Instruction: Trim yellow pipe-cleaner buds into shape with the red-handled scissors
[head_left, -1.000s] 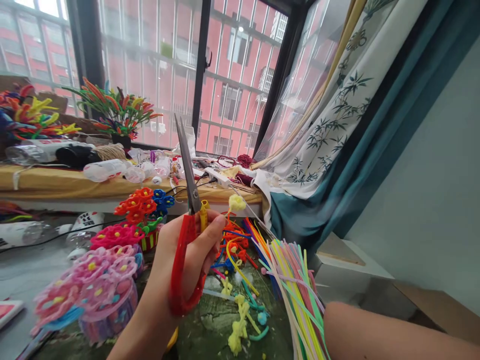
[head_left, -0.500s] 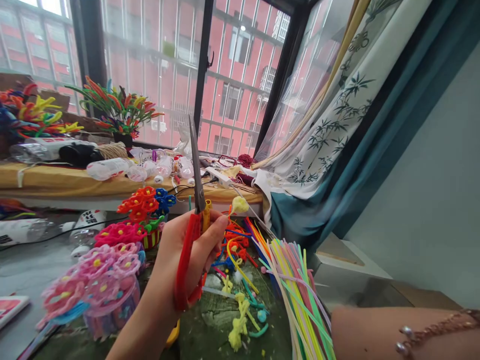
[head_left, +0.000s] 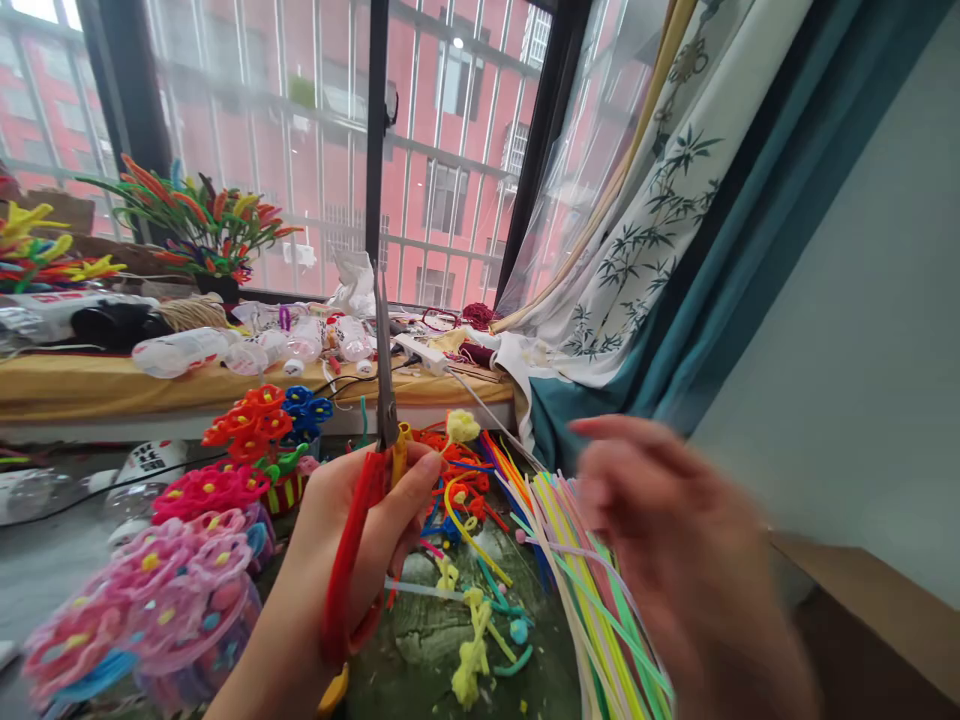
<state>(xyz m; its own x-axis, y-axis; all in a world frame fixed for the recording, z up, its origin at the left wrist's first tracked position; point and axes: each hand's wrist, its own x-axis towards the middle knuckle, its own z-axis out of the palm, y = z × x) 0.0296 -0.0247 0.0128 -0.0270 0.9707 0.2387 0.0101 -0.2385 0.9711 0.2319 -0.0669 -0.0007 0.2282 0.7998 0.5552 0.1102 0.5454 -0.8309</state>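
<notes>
My left hand [head_left: 375,530] is closed around red-handled scissors [head_left: 351,560], their blades pointing up. Between its thumb and fingertip it pinches a small pale-yellow pipe-cleaner ball [head_left: 462,427] by its stem. A yellow tube-like piece [head_left: 400,452] shows behind the thumb, beside the blades. My right hand [head_left: 675,540] is raised at the right, smeared by motion, so its fingers cannot be read. It passes over or beside a bundle of pastel pipe cleaners [head_left: 585,590]. Twisted yellow pipe-cleaner pieces [head_left: 472,650] lie on the dark green surface below.
Pink pipe-cleaner flowers [head_left: 150,590] and orange ones [head_left: 255,415] stand on the left. Red and blue pipe-cleaner scraps [head_left: 469,480] lie behind my left hand. Plastic bottles [head_left: 184,350] and a power strip [head_left: 420,352] rest on the window ledge. A curtain [head_left: 600,400] hangs at the right.
My right hand has come up into view from the lower right, where only the forearm and bracelet showed. The view has shifted slightly; my left hand keeps its hold.
</notes>
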